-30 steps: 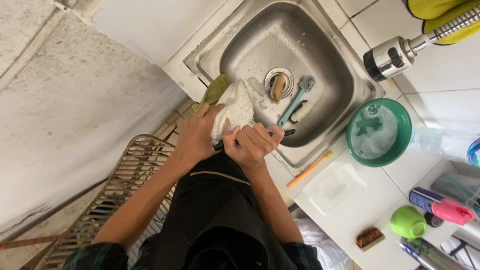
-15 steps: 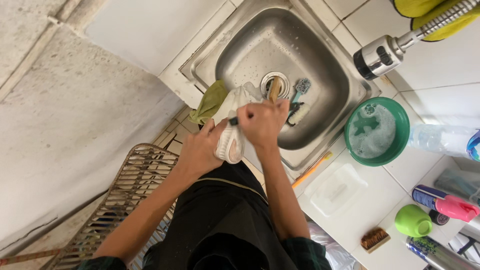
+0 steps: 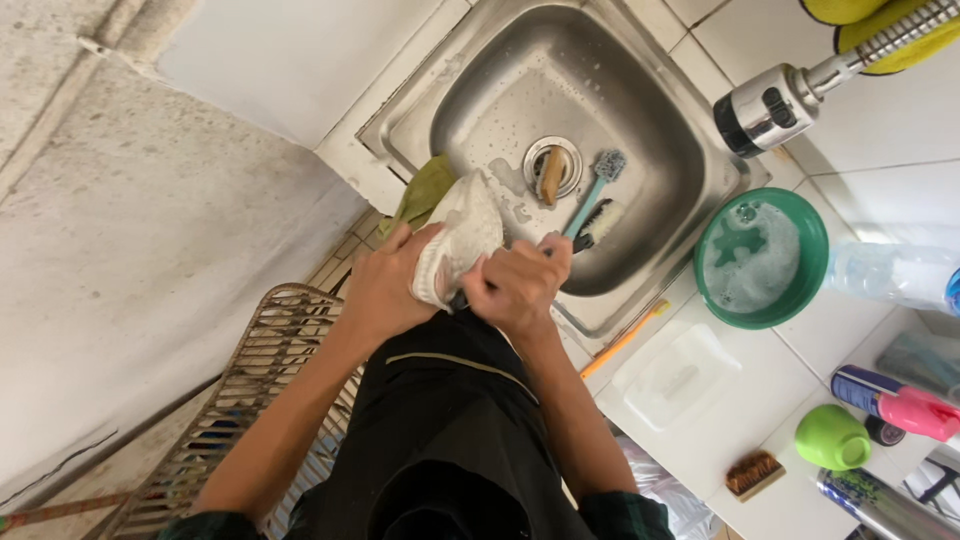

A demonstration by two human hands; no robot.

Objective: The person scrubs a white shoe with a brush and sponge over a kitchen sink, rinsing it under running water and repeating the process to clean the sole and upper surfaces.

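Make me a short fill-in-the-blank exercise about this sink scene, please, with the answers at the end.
1. The left hand holds a white ____ over the edge of the sink.
2. The right hand presses a ____ against it.
3. The green bowl beside the sink holds ____ water.
4. An orange toothbrush lies on the ____ counter.

Missing words: shoe; brush; soapy; white

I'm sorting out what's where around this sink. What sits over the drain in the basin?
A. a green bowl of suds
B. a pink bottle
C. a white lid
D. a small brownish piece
D: a small brownish piece lies across the drain of the sink; the bowl of suds stands on the counter.
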